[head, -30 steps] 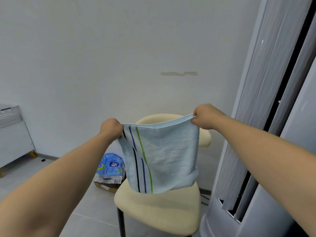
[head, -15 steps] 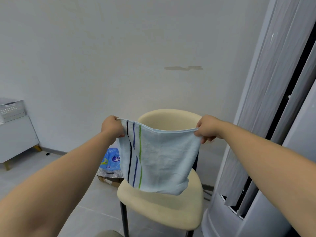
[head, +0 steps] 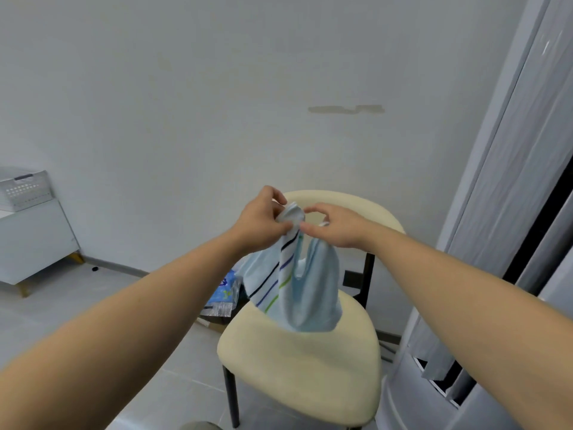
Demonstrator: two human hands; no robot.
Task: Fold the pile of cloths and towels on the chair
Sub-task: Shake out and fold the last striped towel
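Towel (head: 297, 283) top corners pinched together by left hand (head: 263, 221), right hand (head: 335, 225) fingers; hangs over chair (head: 297, 367) seat.

Home room: cushioned chair (head: 297, 367), low cabinet (head: 34, 240).

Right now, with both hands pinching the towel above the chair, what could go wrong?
1. The left hand and right hand pinch the towel only at the fingertips, so a corner may slip and the fold drop open.
2. The towel hangs twisted, its stripes slanting, so the edges may not line up.
3. If dropped, it might slide off the chair to the floor.
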